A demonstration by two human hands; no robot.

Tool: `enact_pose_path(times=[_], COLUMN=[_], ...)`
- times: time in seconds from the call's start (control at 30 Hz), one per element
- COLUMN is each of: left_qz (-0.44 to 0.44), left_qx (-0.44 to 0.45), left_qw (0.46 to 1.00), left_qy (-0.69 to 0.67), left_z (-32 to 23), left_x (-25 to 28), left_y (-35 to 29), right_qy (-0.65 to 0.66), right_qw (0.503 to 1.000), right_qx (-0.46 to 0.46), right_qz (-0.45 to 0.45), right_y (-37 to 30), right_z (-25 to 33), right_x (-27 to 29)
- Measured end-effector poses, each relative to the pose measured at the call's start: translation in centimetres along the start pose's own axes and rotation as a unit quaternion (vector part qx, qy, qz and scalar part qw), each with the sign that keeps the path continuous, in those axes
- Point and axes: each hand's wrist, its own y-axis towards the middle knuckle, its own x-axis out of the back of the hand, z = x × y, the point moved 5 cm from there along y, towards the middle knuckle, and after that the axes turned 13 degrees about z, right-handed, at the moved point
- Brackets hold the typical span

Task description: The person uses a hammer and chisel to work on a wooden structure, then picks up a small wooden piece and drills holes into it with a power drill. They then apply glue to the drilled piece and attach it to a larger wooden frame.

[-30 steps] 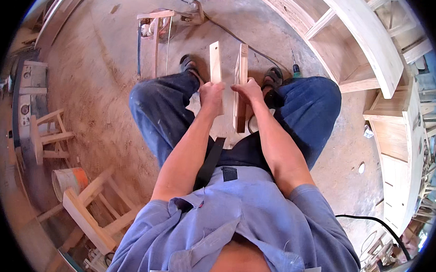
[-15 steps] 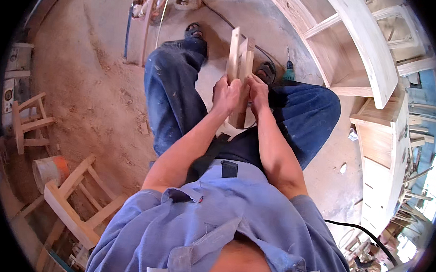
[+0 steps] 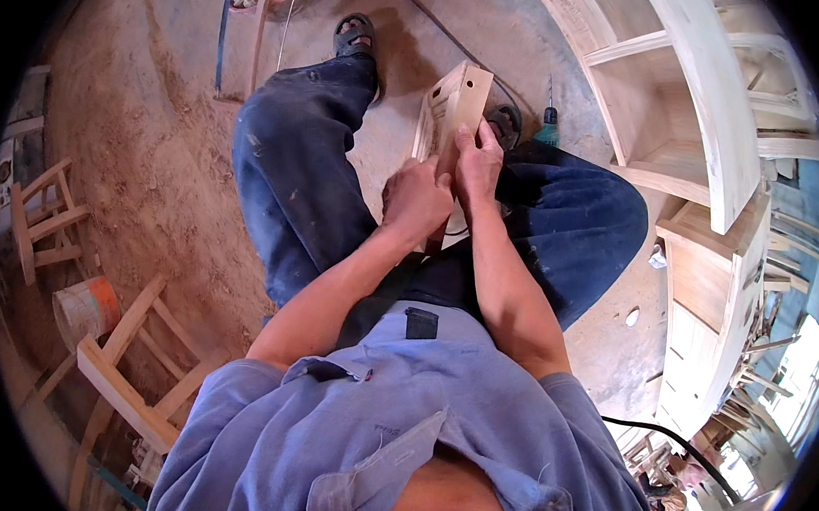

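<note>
Timber (image 3: pixel 465 103) with long axis near-to-far, far end beyond the grasping fingers (image 3: pixel 488 138) of left hand (image 3: pixel 416 198) and farther-placed right hand (image 3: pixel 477 172).

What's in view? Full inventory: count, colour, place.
wood: one piece or two pressed together, pale, between the hands
drill: 1, green and black, floor by right foot
cabinets: at least 2, pale, right
frames: 2, pale wood, left
bucket: 1, whitish and orange, left
stand: 1, blue and wood legs, top left, cut off
cables: 2, dark, top centre and lower right
sticks: many, pale, right rim
floor: 1, brown-grey, throughout
shirt: 1, blue, lower centre
trousers: 1 pair, dark blue, centre
sandals: 2, dark, upper centre
left hand: 1, bare, on wood
right hand: 1, bare, on wood
</note>
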Motion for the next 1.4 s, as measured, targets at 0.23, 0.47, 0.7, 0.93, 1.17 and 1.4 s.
enact_pose_path(times=[0.23,0.47,0.7,0.93,1.17,1.4], left_qz=[-0.13,-0.048,0.002,-0.018,-0.023,-0.047], left_qx=[-0.152,-0.113,-0.082,-0.087,-0.104,-0.112], left_qw=[0.976,0.992,0.99,0.99,0.987,0.987], left_qy=[-0.09,-0.024,-0.116,-0.112,-0.122,-0.108], left_z=[0.6,-0.9,-1.5,-1.8,-2.0,-2.3], left_x=[-0.7,-0.9,-1.2,-1.8,-1.4,-1.1], left_y=[4.9,6.1,6.8,7.0,7.4,7.6], right_qy=[0.099,-0.021,-0.049,-0.085,-0.048,-0.057], right_qw=[0.995,0.991,0.989,0.984,0.986,0.983], right_qx=[-0.005,-0.093,-0.057,-0.071,-0.064,-0.077], right_qz=[0.033,0.099,0.127,0.137,0.148,0.156], right_y=[1.4,3.7,6.9,9.2,9.6,10.1], right_z=[0.6,3.5,4.9,6.5,6.3,6.1], right_x=[-0.8,1.0,2.4,2.2,2.2,2.4])
